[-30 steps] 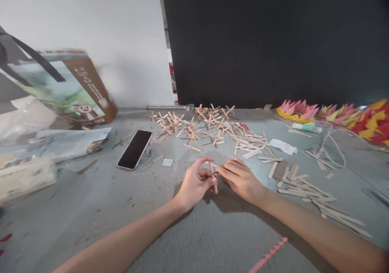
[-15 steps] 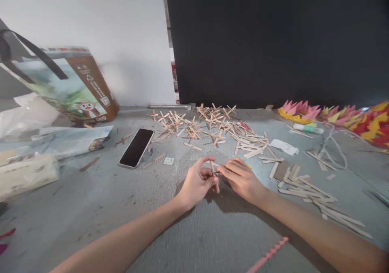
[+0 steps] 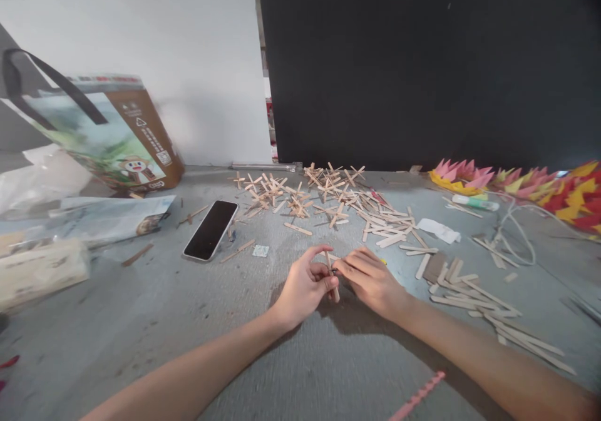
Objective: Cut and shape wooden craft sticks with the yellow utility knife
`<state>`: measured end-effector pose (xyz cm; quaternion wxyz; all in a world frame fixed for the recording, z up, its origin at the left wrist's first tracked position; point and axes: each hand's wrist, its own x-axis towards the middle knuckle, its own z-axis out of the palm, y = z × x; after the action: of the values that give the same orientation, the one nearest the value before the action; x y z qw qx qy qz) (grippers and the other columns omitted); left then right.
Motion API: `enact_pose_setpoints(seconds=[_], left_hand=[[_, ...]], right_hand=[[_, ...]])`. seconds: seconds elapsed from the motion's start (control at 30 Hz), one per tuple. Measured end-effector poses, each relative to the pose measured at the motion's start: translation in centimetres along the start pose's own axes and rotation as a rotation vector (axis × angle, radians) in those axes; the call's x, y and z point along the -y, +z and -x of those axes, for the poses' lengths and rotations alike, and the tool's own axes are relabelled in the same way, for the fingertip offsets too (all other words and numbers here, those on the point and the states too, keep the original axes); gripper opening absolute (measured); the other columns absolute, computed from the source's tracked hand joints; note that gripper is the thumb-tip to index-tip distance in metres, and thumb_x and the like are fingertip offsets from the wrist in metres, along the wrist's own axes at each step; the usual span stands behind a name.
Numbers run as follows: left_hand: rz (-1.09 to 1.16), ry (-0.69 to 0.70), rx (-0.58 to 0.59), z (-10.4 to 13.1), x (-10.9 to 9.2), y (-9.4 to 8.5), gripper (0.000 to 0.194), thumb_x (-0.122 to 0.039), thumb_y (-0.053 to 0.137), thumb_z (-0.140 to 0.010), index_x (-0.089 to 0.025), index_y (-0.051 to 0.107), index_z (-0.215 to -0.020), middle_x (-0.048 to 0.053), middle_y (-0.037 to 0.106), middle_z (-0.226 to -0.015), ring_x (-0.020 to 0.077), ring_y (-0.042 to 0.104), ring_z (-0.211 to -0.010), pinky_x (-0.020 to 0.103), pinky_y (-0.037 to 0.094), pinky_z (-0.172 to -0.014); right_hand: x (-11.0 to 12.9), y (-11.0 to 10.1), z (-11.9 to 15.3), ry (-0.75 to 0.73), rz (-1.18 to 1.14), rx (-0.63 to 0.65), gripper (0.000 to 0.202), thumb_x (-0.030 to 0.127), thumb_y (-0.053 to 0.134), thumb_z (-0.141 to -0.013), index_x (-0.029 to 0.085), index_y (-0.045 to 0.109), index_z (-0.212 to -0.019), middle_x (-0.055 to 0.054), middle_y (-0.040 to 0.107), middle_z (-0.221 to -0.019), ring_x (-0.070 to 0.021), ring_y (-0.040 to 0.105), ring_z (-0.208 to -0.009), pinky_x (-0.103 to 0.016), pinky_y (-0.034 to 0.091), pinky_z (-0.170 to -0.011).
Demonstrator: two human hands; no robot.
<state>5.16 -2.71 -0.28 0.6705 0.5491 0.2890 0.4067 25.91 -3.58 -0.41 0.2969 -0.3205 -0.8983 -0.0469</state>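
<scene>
Near the middle of the grey table, my left hand (image 3: 305, 286) pinches a wooden craft stick (image 3: 335, 294) between thumb and fingers, holding it nearly upright. Close on its right, my right hand (image 3: 373, 280) is closed around a slim tool with a dark tip (image 3: 334, 271), which meets the stick at about mid-length. A bit of yellow (image 3: 384, 261) shows just beyond the right knuckles; whether it belongs to the tool I cannot tell. Most of the tool is hidden by my fingers. Behind my hands lies a pile of crossed craft sticks (image 3: 270, 189).
Loose craft sticks (image 3: 474, 293) lie to the right, near a white paper scrap (image 3: 439, 229), a glue stick (image 3: 475, 202) and a white cable (image 3: 530, 243). Folded paper shapes (image 3: 462, 174) sit back right. Leftward are a phone (image 3: 210, 230) and a printed bag (image 3: 136, 139). A pink strip (image 3: 420, 396) lies in front.
Both hands keep their hold and stay almost in place. The dark tip still meets the stick, with only a slight shift of the fingers and the view.
</scene>
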Motion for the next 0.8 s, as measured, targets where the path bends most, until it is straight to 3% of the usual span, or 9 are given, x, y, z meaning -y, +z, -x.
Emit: enact_pose_setpoints(seconds=[0.33,0.47,0.57,0.7,0.8], left_hand=[[0.063,0.022,-0.030,0.1,-0.4,0.0,0.063,-0.043,0.082,-0.083,-0.017,0.047,-0.128,-0.004,0.066,-0.063,0.0150,0.066,-0.055,0.026,0.050,-0.061],[0.077,0.046,-0.091,-0.1,-0.2,-0.1,0.053,-0.043,0.077,-0.088,-0.020,0.041,-0.120,0.000,0.073,-0.067,0.0178,0.070,-0.059,0.028,0.053,-0.063],[0.110,0.053,-0.127,-0.2,-0.2,-0.1,0.046,-0.048,0.072,-0.092,-0.022,0.039,-0.110,0.003,0.076,-0.072,0.0203,0.073,-0.062,0.032,0.055,-0.065],[0.153,0.052,-0.167,-0.3,-0.2,-0.1,0.045,-0.053,0.072,-0.091,-0.024,0.040,-0.104,0.001,0.076,-0.074,0.0214,0.076,-0.067,0.032,0.056,-0.068],[0.181,0.057,-0.170,-0.3,-0.1,-0.1,0.046,-0.055,0.072,-0.089,-0.024,0.039,-0.098,0.001,0.075,-0.074,0.0212,0.076,-0.069,0.032,0.056,-0.069]], right_hand=[[-1.4,-0.9,0.6,0.006,0.061,0.034,0.026,0.009,0.046,-0.104,0.018,0.060,-0.124,-0.007,0.066,-0.093,-0.0224,0.060,-0.087,-0.040,0.047,-0.083],[-1.9,-1.0,0.8,0.090,0.132,-0.098,0.026,0.012,0.052,-0.103,0.020,0.060,-0.126,-0.008,0.068,-0.093,-0.0237,0.062,-0.086,-0.039,0.049,-0.082],[-1.3,-1.4,0.4,0.170,0.055,-0.158,0.025,0.017,0.054,-0.103,0.022,0.060,-0.127,-0.007,0.071,-0.096,-0.0229,0.065,-0.087,-0.037,0.051,-0.081],[0.0,-2.3,-0.7,0.306,-0.113,-0.077,0.022,0.035,0.061,-0.100,0.023,0.061,-0.119,-0.007,0.073,-0.098,-0.0202,0.068,-0.081,-0.033,0.054,-0.075],[0.6,-2.7,-1.3,0.304,-0.122,-0.008,0.016,0.038,0.065,-0.099,0.023,0.065,-0.105,-0.004,0.072,-0.089,-0.0180,0.067,-0.076,-0.031,0.052,-0.072]])
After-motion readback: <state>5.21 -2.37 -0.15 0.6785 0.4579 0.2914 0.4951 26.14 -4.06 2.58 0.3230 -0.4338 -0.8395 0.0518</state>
